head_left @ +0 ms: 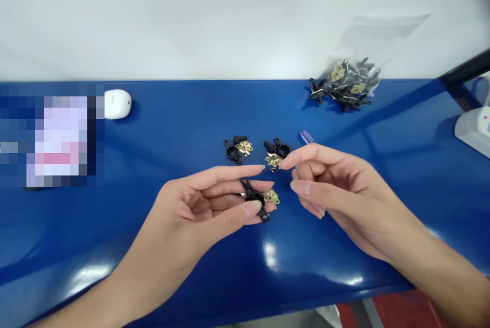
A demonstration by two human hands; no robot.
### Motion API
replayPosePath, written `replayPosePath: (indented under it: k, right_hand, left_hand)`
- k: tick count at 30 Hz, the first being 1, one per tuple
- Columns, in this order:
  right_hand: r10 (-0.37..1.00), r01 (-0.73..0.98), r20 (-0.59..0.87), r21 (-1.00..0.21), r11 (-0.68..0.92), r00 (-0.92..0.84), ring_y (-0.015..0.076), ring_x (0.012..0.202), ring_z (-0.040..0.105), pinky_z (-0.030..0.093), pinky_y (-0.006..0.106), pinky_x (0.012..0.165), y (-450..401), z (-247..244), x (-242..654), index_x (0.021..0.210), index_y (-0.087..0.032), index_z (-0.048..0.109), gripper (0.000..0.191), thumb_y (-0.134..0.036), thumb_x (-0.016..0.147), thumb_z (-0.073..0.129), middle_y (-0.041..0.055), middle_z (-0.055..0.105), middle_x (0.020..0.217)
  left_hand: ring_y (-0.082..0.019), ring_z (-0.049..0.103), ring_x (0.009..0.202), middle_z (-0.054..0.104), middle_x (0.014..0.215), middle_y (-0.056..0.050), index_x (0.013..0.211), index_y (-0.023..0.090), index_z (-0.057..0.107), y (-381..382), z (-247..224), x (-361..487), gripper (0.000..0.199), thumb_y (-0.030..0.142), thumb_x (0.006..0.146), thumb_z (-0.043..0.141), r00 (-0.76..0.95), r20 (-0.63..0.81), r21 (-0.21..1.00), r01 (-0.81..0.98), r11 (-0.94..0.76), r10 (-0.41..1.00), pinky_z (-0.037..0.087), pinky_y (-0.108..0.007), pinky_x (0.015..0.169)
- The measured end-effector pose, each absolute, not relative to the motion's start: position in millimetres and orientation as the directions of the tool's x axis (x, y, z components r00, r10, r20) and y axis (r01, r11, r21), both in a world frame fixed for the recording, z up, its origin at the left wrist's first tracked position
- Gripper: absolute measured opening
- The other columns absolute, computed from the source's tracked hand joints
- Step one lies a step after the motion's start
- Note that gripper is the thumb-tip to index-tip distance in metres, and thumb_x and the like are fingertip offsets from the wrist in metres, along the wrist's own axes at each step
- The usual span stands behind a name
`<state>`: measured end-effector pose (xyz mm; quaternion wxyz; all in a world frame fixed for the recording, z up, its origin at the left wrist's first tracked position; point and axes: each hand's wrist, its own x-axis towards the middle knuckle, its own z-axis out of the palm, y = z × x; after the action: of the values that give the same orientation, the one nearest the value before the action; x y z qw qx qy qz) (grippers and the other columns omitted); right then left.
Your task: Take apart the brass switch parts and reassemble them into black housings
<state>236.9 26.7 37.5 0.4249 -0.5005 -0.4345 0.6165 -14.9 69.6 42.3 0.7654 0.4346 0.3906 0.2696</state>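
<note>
My left hand [206,205] pinches a small black plastic bracket [252,196] with lugs at both ends, between the thumb and the fingers. Just beyond those fingertips shows a gold metal disc [272,197], partly hidden by them. To the right, my right hand [325,185] hovers with thumb and index finger apart, and nothing shows between them. Near its index fingertip lie another gold disc [273,159] and a black plastic part [283,150]. Left of these is a similar group, with a black part [231,152] and a gold disc [245,147].
At the back right, a clear plastic bag [356,83] of black and gold parts rests against the white wall. A purple strip [305,136] lies behind my right hand. Far left are a white rounded case [118,104] and a blurred-out device [57,139]; a white box [474,129] stands far right.
</note>
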Motion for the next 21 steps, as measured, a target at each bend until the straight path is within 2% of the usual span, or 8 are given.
replayPosePath:
  k: [2,5,7,9,16,21]
  right_hand:
    - [0.973,0.003,-0.219,-0.976,-0.219,-0.068,0.0103,0.064,0.049,0.042,0.026,0.062,26.9,37.8,237.8,0.118,-0.031,0.081,0.018,-0.039,0.102,0.083,-0.0056,0.053,0.072]
    - [0.993,0.261,-0.11,-0.959,-0.115,0.035,0.0123,0.065,0.051,0.041,0.029,0.061,26.2,39.4,234.6,0.111,-0.03,0.08,0.011,-0.038,0.103,0.08,-0.0036,0.058,0.076]
    - [0.999,0.45,-0.009,-0.892,-0.026,0.04,0.0133,0.066,0.053,0.042,0.031,0.06,25.1,40.1,231.3,0.105,-0.029,0.079,0.004,-0.032,0.104,0.076,-0.0028,0.061,0.076]
    - [0.999,0.551,0.046,-0.833,0.051,-0.023,0.0127,0.064,0.053,0.041,0.03,0.058,23.8,40.1,229.2,0.103,-0.029,0.077,0.004,-0.028,0.104,0.074,-0.0039,0.06,0.073]
    - [0.962,0.628,-0.065,-0.769,0.122,-0.266,0.0109,0.074,0.062,0.048,0.027,0.061,24.8,37.1,233.6,0.109,-0.03,0.077,0.006,-0.028,0.107,0.071,-0.0035,0.069,0.09]
    - [0.971,0.698,-0.053,-0.704,0.13,-0.235,0.0112,0.077,0.064,0.047,0.03,0.066,25.2,31.5,234.3,0.11,-0.028,0.076,0.008,-0.031,0.11,0.069,-0.0013,0.072,0.104]
  left_hand:
    - [-0.019,0.088,0.106,0.089,0.125,-0.002,0.132,0.034,0.084,70.1,41.8,-16.3,0.037,0.021,0.098,0.089,0.537,-0.368,0.879,-0.065,0.472,0.759,0.071,-0.021,0.094]
    - [-0.02,0.088,0.108,0.089,0.124,-0.002,0.134,0.034,0.083,71.4,41.0,-17.9,0.037,0.022,0.099,0.088,0.515,-0.368,0.888,-0.051,0.457,0.774,0.071,-0.021,0.093]
    - [-0.02,0.088,0.107,0.089,0.125,-0.002,0.136,0.033,0.082,72.0,40.5,-18.5,0.039,0.023,0.099,0.088,0.496,-0.361,0.9,-0.035,0.434,0.79,0.071,-0.021,0.094]
    - [-0.02,0.088,0.106,0.088,0.127,-0.002,0.136,0.033,0.081,72.1,40.3,-18.9,0.04,0.024,0.098,0.089,0.476,-0.352,0.913,-0.017,0.408,0.806,0.071,-0.021,0.095]
    - [-0.016,0.087,0.1,0.089,0.125,0.0,0.135,0.033,0.08,70.9,41.4,-21.3,0.038,0.026,0.098,0.089,0.463,-0.343,0.923,0.004,0.384,0.818,0.069,-0.018,0.094]
    - [-0.017,0.087,0.099,0.089,0.124,-0.003,0.134,0.03,0.081,72.4,42.7,-18.7,0.037,0.025,0.098,0.09,0.459,-0.337,0.924,-0.007,0.383,0.822,0.07,-0.02,0.094]
